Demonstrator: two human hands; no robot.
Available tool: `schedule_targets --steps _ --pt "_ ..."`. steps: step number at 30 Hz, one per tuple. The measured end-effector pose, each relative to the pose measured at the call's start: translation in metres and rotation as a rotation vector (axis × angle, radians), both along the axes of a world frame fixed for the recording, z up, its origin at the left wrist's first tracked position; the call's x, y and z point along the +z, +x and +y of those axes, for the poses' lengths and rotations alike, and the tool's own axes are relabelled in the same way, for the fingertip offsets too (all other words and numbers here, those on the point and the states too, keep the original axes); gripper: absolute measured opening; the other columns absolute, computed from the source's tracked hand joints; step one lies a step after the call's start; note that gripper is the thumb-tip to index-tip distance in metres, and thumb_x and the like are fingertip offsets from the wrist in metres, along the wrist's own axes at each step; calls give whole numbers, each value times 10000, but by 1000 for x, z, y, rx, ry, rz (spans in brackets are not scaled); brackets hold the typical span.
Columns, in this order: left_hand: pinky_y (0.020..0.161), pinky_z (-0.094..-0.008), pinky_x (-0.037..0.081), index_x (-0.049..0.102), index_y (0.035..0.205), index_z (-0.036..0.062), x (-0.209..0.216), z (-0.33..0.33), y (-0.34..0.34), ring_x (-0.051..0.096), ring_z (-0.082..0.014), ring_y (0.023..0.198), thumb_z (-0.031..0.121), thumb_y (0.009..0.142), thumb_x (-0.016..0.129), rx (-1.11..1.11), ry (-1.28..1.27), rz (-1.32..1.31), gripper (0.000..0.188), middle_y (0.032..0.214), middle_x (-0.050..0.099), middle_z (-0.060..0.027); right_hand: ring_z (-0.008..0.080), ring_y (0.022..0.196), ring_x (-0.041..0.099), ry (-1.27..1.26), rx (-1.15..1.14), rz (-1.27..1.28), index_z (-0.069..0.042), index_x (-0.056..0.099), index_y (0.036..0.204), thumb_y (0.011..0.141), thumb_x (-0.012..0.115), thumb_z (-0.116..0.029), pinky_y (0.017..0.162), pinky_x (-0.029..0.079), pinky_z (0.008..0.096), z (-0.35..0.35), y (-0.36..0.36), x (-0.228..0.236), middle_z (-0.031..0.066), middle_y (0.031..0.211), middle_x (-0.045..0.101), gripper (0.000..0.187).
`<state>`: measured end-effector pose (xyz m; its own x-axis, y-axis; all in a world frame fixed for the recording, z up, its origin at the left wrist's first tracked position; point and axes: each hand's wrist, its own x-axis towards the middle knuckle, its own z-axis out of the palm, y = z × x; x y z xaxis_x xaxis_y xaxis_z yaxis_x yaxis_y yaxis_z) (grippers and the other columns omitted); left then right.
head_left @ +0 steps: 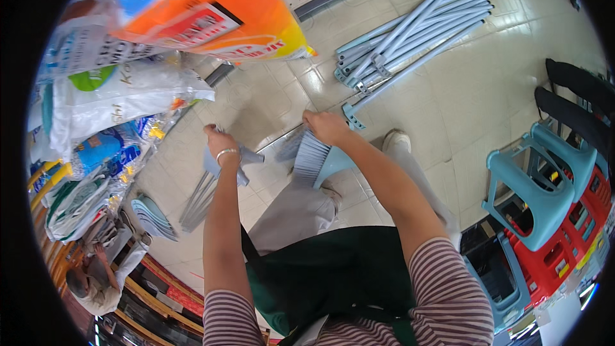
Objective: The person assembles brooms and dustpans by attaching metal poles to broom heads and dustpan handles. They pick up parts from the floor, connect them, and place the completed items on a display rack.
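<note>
The main risk, I think, is with the broom head (334, 164): the right hand (327, 128) pinches it only near the edge of its grey bristles (311, 161), so it could turn or slip down if the soft bristles bend under the fingers. The bundle of poles (419, 35) lies loosely crossed on the floor (474, 112), so a careless foot could make them roll; one shoe (396, 141) is near.

Both arms reach forward and down, the left one almost straight, the right one slanting inward with its hand lower than the elbow. The broom head hangs between the two hands, just before the trouser leg (291, 211). The left hand (221, 144) is at the grey pieces (245, 160), its fingers looking curled; because of the blur, I cannot tell if they truly grip.
</note>
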<state>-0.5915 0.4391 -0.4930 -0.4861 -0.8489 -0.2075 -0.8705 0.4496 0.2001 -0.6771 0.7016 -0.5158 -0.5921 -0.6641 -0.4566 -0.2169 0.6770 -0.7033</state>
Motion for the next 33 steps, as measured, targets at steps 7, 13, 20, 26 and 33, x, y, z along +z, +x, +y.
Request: schedule_targets --steps 7,13,20,26,33 --pt "776 -454 453 446 1130 42 -69 33 -59 588 -404 933 110 850 508 172 18 195 295 1015 599 -244 365 890 596 -281 67 18 -69 548 988 832 594 -209 776 468 447 -30 -46 -91 159 921 633 215" --pt "895 -418 408 426 1166 -51 -127 37 -56 509 -388 1077 260 794 663 134 179 552 540 1130 513 -282 349 1020 567 -187 352 380 -28 535 1145 828 608 -276 901 440 407 -22 -92 -76 190 1124 591 409" --pt "993 -403 349 389 1263 -44 -121 80 -8 436 -389 1159 143 746 669 -402 317 543 616 1236 453 -250 345 1129 500 228 451 530 -96 497 1249 811 546 -102 901 436 433 103 -197 1 171 1240 522 440" --pt "1047 -424 287 324 1315 -19 -132 144 25 348 -419 1224 157 709 690 -642 387 356 729 1317 357 -267 335 1316 305 316 405 1114 -128 477 1263 844 514 -119 969 318 573 175 -218 -69 112 1319 451 421" --pt "1075 -451 238 319 1327 0 -134 151 42 308 -430 1252 211 693 714 -617 434 219 776 1363 303 -274 270 1050 552 568 615 838 -91 547 1092 820 503 -113 960 332 528 152 -246 -79 82 1066 599 277"
